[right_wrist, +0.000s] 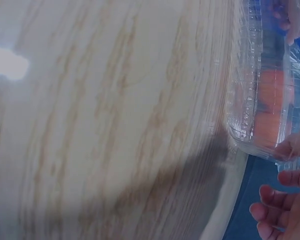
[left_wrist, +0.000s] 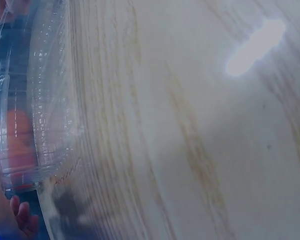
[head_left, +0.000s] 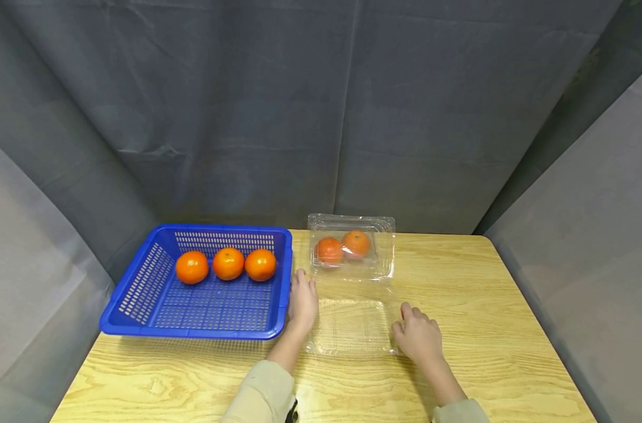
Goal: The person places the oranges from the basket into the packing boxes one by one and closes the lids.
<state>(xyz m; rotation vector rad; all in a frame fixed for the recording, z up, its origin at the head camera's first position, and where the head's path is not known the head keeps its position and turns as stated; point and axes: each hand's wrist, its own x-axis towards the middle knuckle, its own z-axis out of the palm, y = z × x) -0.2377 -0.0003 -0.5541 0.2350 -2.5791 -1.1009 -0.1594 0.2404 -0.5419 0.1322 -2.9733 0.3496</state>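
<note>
A clear plastic box (head_left: pixel 349 329) stands on the wooden table in the head view, between the two hands; its see-through edges are hard to make out. My left hand (head_left: pixel 303 302) is at its left side with the fingers straight, beside the basket's right wall. At the right side, my right hand (head_left: pixel 418 336) pinches the rim between thumb and fingers. Loosely spread fingertips (right_wrist: pixel 272 205) of that hand show in the right wrist view. Behind stands a second clear box (head_left: pixel 381 270) with two oranges (head_left: pixel 356 243) inside.
A blue plastic basket (head_left: pixel 194 329) on the left holds three oranges (head_left: pixel 228 264) near its back wall. Bare wood of the table (head_left: pixel 474 294) extends on the right. Grey cloth (head_left: pixel 257 117) hangs behind and at both sides.
</note>
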